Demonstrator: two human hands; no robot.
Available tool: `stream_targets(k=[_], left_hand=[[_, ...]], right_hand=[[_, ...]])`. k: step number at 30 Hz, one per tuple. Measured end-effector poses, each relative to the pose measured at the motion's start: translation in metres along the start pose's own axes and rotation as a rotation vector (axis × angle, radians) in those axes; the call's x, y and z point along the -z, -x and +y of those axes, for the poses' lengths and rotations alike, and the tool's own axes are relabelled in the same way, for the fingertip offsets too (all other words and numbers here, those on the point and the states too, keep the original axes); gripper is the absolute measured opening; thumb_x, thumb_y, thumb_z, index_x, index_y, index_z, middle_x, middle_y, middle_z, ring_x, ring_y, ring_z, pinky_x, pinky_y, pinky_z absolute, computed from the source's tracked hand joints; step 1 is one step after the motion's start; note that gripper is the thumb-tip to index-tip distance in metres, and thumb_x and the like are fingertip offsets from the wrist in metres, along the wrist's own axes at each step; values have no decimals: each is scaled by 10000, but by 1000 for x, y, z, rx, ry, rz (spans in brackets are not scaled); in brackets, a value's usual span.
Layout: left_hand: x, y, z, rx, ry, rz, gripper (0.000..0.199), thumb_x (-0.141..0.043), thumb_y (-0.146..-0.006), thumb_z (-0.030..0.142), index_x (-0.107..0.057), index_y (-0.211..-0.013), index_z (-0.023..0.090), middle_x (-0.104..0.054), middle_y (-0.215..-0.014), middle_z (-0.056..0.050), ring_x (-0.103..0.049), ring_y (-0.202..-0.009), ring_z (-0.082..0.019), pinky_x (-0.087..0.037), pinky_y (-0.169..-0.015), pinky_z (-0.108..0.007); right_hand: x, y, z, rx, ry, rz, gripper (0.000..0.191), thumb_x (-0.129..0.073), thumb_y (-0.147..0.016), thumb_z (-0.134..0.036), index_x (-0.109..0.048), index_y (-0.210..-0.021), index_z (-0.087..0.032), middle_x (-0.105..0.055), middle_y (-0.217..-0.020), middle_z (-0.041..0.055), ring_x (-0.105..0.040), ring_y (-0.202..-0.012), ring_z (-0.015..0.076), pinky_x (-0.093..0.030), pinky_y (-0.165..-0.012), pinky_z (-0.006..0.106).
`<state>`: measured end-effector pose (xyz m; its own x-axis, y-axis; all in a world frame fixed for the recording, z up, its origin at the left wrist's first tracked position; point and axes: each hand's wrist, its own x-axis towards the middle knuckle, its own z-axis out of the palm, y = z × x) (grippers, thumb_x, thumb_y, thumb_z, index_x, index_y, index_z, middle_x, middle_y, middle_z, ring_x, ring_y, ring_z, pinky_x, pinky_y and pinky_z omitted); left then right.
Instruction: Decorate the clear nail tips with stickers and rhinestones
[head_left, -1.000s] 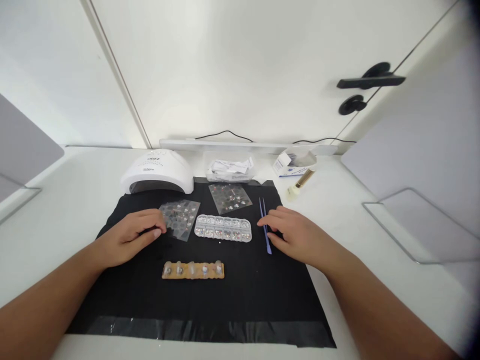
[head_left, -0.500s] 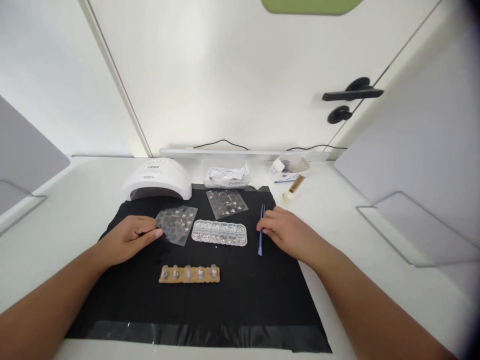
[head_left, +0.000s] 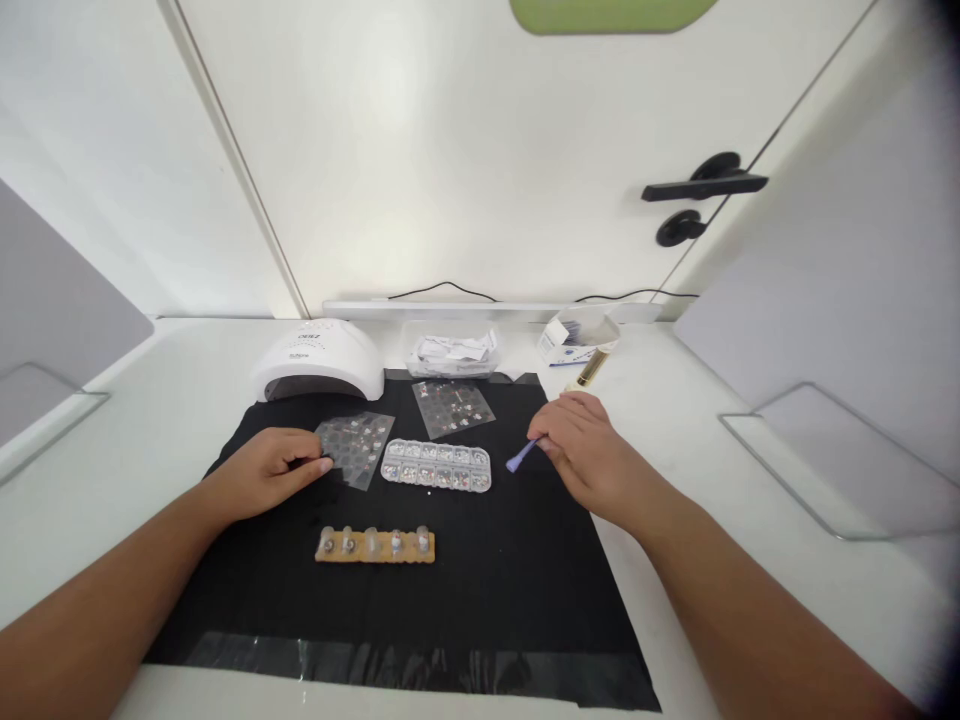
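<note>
My right hand (head_left: pixel 574 440) is closed around purple tweezers (head_left: pixel 523 456), whose flattened end slants down and left above the black mat; the rest is hidden in the fingers. My left hand (head_left: pixel 274 470) rests at the left edge of a clear sticker sheet (head_left: pixel 360 440), fingers bent and thumb lying over the sheet's side. Between the hands lies a clear compartment case (head_left: pixel 436 466) of small nail charms. Nearer me is a tan strip (head_left: pixel 384 557) carrying several nail tips (head_left: pixel 372 541), some decorated. A second sticker sheet (head_left: pixel 454 407) lies behind the case.
A white nail lamp (head_left: pixel 319 355) stands at the back left of the black mat (head_left: pixel 465 610). Behind the mat are a plastic tub of white packets (head_left: pixel 454 350) and an open box (head_left: pixel 562 345). A gold-capped bottle (head_left: pixel 592 368) is partly behind my right hand.
My right hand has lifted and turned the tweezers from upright in view to a slant, bringing them slightly rightward. My left hand has shifted slightly right over the sticker sheet's edge.
</note>
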<state>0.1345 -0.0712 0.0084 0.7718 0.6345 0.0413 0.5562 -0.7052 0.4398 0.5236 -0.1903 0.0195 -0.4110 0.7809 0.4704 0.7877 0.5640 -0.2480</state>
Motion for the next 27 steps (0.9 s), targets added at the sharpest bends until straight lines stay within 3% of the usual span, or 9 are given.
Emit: stream_targets(k=[3, 7, 10, 13, 17, 20, 23, 27], left_hand=[[-1, -4, 5, 11, -52, 57, 355, -446, -961, 365, -437, -660, 178, -467, -681, 8, -485, -662, -134, -390, -654, -268], [-4, -12, 8, 90, -188, 181, 252, -495, -923, 414, -580, -903, 178, -609, -922, -58, -533, -918, -222, -438, -842, -365], [-9, -15, 8, 185, -260, 175, 487, -547, -869, 542, -577, -1174, 164, -608, -1157, -111, -515, -1076, -287, -415, -946, -457], [-14, -15, 10, 278, -317, 136, 775, -578, -807, 641, -448, -1403, 162, -505, -1387, -154, -433, -1244, -354, -350, -1026, -533], [-15, -15, 16, 330, -355, 37, 886, -575, -801, 661, -332, -1508, 185, -389, -1523, -151, -335, -1343, -395, -304, -1055, -583], [-14, -16, 19, 322, -362, -11, 839, -555, -833, 641, -332, -1518, 212, -372, -1544, -135, -341, -1342, -394, -325, -1045, -574], [-12, -17, 20, 285, -365, -32, 802, -546, -856, 620, -338, -1518, 219, -384, -1540, -135, -366, -1325, -377, -340, -1048, -540], [-12, -17, 21, 232, -352, -23, 762, -539, -887, 566, -334, -1518, 191, -470, -1471, -141, -427, -1254, -347, -382, -1017, -476]], right_hand=[[-3, 2, 1, -35, -35, -42, 171, -320, -976, -105, -457, -957, -205, -548, -872, 51, -513, -802, 227, -404, -810, 430], [-6, 5, 4, -95, -59, -67, 161, -342, -1013, -176, -495, -1050, -211, -577, -954, 66, -526, -880, 251, -431, -780, 400], [-8, 6, 5, -91, -68, -75, 191, -341, -1024, -198, -521, -1084, -218, -582, -961, 63, -538, -904, 257, -445, -774, 392], [-8, 7, 5, -77, -67, -73, 186, -351, -1028, -203, -536, -1043, -215, -567, -914, 56, -538, -874, 249, -451, -737, 377], [-8, 5, -2, -19, -45, -31, 166, -370, -1014, -154, -526, -1029, -210, -557, -898, 59, -539, -858, 244, -451, -741, 389], [-6, 2, -12, 78, 10, 79, 194, -406, -970, -104, -531, -1066, -217, -555, -986, 86, -542, -917, 273, -450, -796, 447], [-1, 1, -19, 144, 134, 266, 309, -489, -900, -85, -579, -1139, -261, -538, -1061, 107, -543, -942, 313, -438, -782, 488], [4, 13, -18, 184, 127, 561, 377, -635, -822, -153, -660, -1141, -354, -501, -822, 40, -484, -620, 211, -339, -527, 360]])
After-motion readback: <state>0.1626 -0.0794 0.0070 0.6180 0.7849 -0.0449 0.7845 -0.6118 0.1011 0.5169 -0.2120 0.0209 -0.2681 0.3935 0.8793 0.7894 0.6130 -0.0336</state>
